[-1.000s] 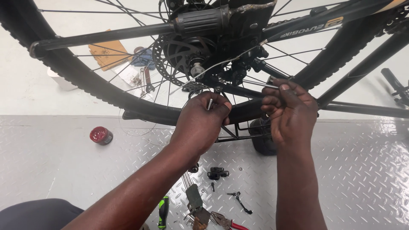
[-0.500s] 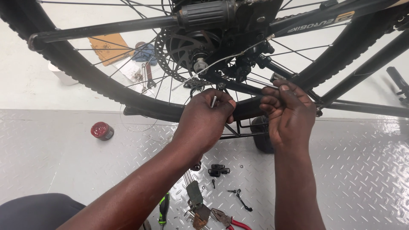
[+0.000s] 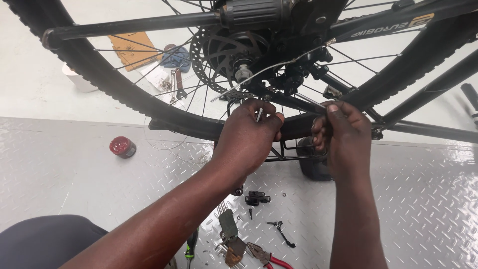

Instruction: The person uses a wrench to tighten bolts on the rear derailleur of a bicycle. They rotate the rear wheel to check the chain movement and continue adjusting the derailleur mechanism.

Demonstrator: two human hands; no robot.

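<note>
Cable (image 3: 279, 65), strung from rear hub to frame, unfastened at its loose end; left hand (image 3: 249, 137) pinches small metal tool (image 3: 259, 115) beneath brake disc (image 3: 209, 60), right hand (image 3: 341, 134) grips cable's far end; pliers (image 3: 269, 255), small parts (image 3: 256, 198) on floor (image 3: 423, 209).

My left hand (image 3: 251, 132) sits left of my right hand (image 3: 343, 134), both up against the black spoked bicycle wheel (image 3: 124, 94), just below the round perforated metal brake disc (image 3: 221, 55), with a thin silver metal tool (image 3: 259, 115) pinched in the left. On the grey diamond-plate metal floor (image 3: 423, 209) beneath my arms lie a small black clamp part (image 3: 257, 198), a bent black metal lever piece (image 3: 281, 231) and red-handled pliers (image 3: 271, 258). A small round red-lidded tin (image 3: 122, 147) sits far left on that floor, and a flat brown cardboard piece (image 3: 132, 50) lies behind the wheel.
</note>
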